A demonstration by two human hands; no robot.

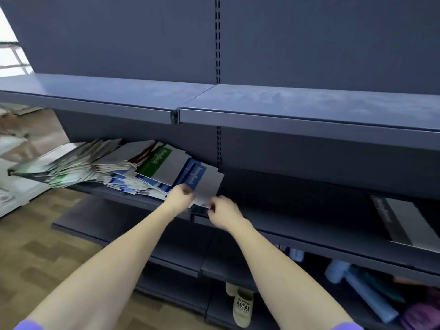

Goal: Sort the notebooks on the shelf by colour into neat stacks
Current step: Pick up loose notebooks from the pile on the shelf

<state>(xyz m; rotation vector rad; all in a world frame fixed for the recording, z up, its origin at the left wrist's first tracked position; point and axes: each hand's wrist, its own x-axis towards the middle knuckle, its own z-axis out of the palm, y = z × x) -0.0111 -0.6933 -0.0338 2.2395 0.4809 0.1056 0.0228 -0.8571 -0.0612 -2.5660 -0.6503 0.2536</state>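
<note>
- Two hands worked the shelf (309, 231) front: left hand (181, 194) and right hand (220, 209) both pinched a blue notebook (202, 184).
- Unsorted pile (100, 163) lay fanned leftward.
- Step: pulling blue free; next, likely founding a blue stack.

Hands: I count two, my left hand (181, 196) and my right hand (223, 211).
Blue-banded notebooks clearly showing: two that I can pick out, the front blue notebook (195, 178) and another blue notebook (187, 168) just behind it.
Green-banded notebooks clearly showing: one, the green notebook (156, 163).
Dark-banded notebooks: one lying alone, the grey notebook (402, 221) on the right.
Heaped notebooks: one messy pile (78, 164) on the left; too many overlapping covers for me to count.
Shelf boards: I see two upper shelf boards (309, 108) side by side.
Slippers: one slipper (242, 306) on the bottom level.
</note>
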